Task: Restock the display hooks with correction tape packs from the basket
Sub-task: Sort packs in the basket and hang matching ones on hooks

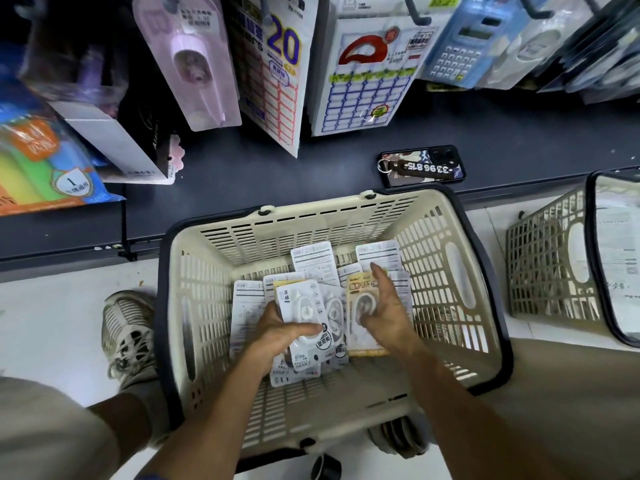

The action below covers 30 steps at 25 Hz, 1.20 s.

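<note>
A cream plastic basket (346, 216) with a dark rim stands on the floor below me. Several correction tape packs (313, 259) lie loose on its bottom, some face down. My left hand (277, 336) grips a small stack of white packs (304, 310), thumb across the front. My right hand (386, 311) holds a yellow-edged pack (358, 299) from the right side, index finger stretched forward over it. Display hooks (417, 13) with hanging stationery show along the top.
A dark low shelf (242, 168) runs behind the basket with a phone and key tag (422, 167) lying on it. A second basket (554, 258) stands at the right. My shoe (126, 327) is left of the basket. Label packs and a calculator hang above.
</note>
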Motion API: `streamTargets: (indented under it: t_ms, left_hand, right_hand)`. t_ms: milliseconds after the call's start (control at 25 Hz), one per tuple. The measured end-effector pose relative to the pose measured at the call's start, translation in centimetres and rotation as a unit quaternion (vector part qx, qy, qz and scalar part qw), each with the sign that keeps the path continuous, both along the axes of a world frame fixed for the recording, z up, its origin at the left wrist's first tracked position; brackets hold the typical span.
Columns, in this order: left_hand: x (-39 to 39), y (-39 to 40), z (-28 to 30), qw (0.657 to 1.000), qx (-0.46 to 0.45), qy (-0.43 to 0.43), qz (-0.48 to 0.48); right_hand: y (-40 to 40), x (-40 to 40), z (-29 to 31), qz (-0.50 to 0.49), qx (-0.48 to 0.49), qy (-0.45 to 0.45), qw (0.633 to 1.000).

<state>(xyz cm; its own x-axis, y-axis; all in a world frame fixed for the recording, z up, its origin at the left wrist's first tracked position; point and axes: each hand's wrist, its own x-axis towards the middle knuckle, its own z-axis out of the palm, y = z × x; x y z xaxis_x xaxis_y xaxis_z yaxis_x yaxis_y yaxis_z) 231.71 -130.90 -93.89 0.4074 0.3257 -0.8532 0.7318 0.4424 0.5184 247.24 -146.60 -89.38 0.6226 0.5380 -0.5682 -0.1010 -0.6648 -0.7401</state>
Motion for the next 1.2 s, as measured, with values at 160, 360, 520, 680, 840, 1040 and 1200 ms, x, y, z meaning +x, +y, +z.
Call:
streamTargets:
  t_ms: [160,360,520,680,840,1040,1200]
  left_hand:
    - [0.2,-0.1,0.1,1.0,0.006,0.004,0.002]
    - [0.3,-0.1,0.5,1.0,0.0,-0.001,0.007]
    - [0.7,-0.9,0.7,1.0,0.007,-0.015,0.01]
    - [1.5,-1.7,1.3,1.0,0.028,-0.003,0.005]
    - [2.3,-2.2,1.0,0.999,0.032,0.009,-0.004]
    - [4.0,-4.1,1.5,0.994,0.084,0.061,-0.042]
    - [4.1,-4.8,1.5,0.989,0.13,0.044,-0.048]
  right_hand:
    - [0.3,0.8,0.3,0.084,-0.06,-0.052,0.993]
    - [0.5,-0.7,-0.3,0.161,-0.107,-0.022,0.981]
    - [1.5,0.1,-0.1,0.076,-0.182,-0.017,0.98]
    - [2.2,-0.4,0.2,0.062,-0.182,0.047,0.98]
    - [3.7,0.8,-0.2,-0.017,-0.206,0.134,0.969]
    - [1.6,1.4,-1.3,-0.047,-0.122,0.168,0.977]
    - [-0.1,1.9,-1.7,-0.143,0.006,0.202,0.969]
